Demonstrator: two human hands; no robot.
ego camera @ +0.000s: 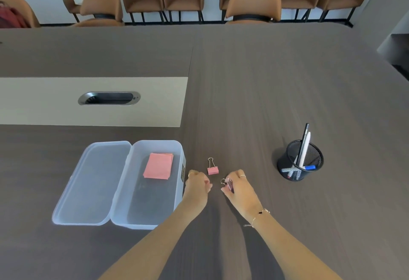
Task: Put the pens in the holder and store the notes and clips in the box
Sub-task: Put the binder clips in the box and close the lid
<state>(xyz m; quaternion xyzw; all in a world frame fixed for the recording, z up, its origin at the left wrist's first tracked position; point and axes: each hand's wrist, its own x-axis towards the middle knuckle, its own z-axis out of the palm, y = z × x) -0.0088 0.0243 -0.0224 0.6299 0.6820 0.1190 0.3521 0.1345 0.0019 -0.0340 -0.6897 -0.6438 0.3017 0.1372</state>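
A clear plastic box (pixel 155 220) stands open on the table, its lid (pixel 88 182) folded out to the left. A pink stack of notes (pixel 158 166) lies inside it. One pink binder clip (pixel 213 169) rests on the table just right of the box. My right hand (pixel 238 185) is shut on another binder clip (pixel 226 183), whose wire handles stick out past the fingers. My left hand (pixel 197 185) hovers beside the box with its fingers curled and nothing seen in it. A black mesh holder (pixel 299 162) at the right has several pens (pixel 304 145) standing in it.
A beige inlay with a metal cable port (pixel 109 98) lies behind the box. Brown chairs (pixel 252 3) line the table's far edge and the wall. A grey cabinet (pixel 385 14) stands at the far right.
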